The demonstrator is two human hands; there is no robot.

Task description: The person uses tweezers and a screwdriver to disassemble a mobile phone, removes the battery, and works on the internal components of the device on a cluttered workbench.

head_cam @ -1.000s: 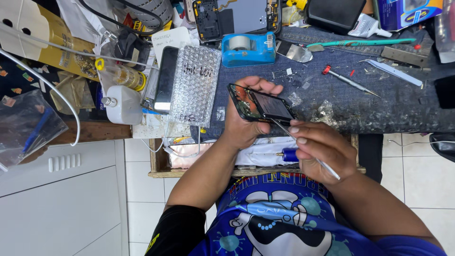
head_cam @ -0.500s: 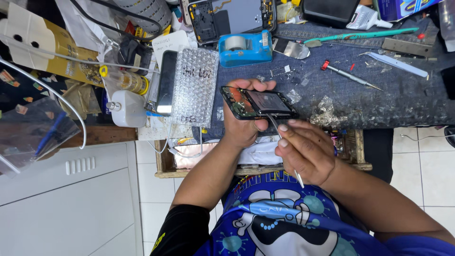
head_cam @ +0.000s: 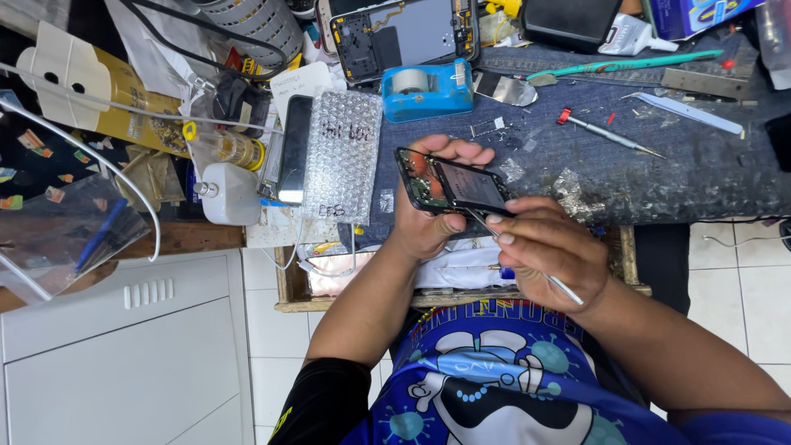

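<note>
My left hand grips an opened phone with its back off, so the green board and dark battery show. It is held just above the near edge of the dark workbench mat. My right hand pinches a thin metal tool, and the tool's tip touches the phone's lower edge beside the battery. Both forearms reach up from my blue printed shirt.
A bubble-wrap pouch and a dark phone lie left of my hands. A blue tape dispenser, a disassembled phone frame, a red-handled screwdriver, a green-handled tool and a white bottle crowd the bench. A white cabinet stands lower left.
My right hand has moved up and left, closer to the phone, bringing the tool tip onto its lower edge. The left hand keeps the phone almost still.
</note>
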